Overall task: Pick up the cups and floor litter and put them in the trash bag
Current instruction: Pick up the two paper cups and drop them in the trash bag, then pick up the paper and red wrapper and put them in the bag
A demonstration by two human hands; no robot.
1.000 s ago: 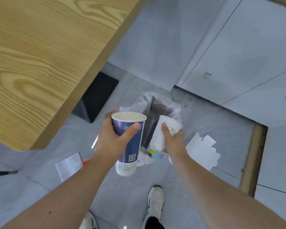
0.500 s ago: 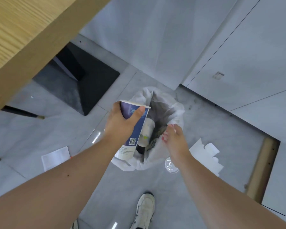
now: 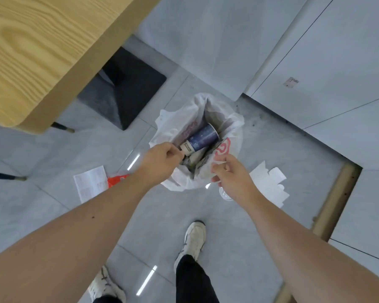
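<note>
The white trash bag (image 3: 232,130) stands open on the floor between my hands. A blue paper cup (image 3: 202,137) lies tilted inside it, mouth away from me, on top of other rubbish. My left hand (image 3: 162,158) is at the bag's near-left rim, its fingers curled around the cup's base. My right hand (image 3: 230,176) pinches the bag's near-right rim. A printed leaflet (image 3: 90,184) and an orange wrapper (image 3: 116,180) lie on the floor to the left. Flattened white cardboard (image 3: 269,184) and a clear plastic lid (image 3: 224,194) lie to the right.
A wooden table (image 3: 42,51) overhangs at upper left, with its black base (image 3: 127,92) and two thin chair legs (image 3: 61,126) beneath. White cabinet fronts (image 3: 315,62) rise behind the bag. My white shoes (image 3: 194,237) stand on the grey tiles below.
The white cup left my right hand and dropped into the bag. The blue cup went from upright above the bag to lying inside it. My right hand took hold of the rim.
</note>
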